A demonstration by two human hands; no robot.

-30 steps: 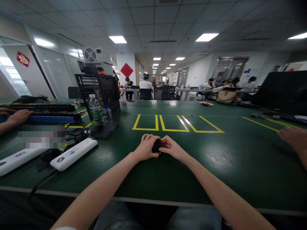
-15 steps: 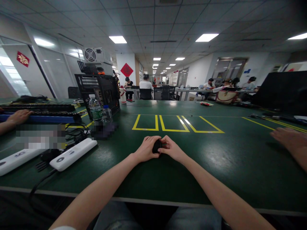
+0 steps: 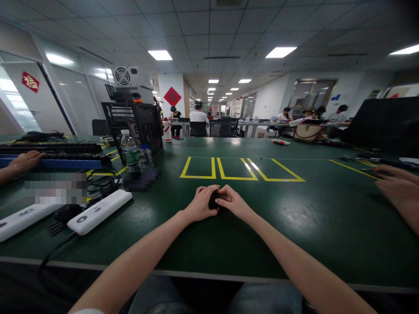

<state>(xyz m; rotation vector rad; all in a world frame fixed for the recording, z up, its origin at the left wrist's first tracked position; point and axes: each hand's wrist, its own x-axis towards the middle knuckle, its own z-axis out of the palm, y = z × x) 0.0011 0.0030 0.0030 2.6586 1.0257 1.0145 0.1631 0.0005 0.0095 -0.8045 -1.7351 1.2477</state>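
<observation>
My left hand (image 3: pixel 203 203) and right hand (image 3: pixel 233 201) are both clamped on the black thing (image 3: pixel 214 200), at the near middle of the table (image 3: pixel 229 244), on the near side of the yellow tape (image 3: pixel 198 177)

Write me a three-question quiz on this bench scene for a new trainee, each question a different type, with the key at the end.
1. True or false: the left hand and the right hand both touch the black object.
2. Multiple choice: what colour is the cap on the shorter bottle?
a) red
b) blue
c) white
3. Fill in the blank: on the green table, the tape outlines just beyond the black object are ____.

Key: 1. true; 2. b; 3. yellow
</observation>
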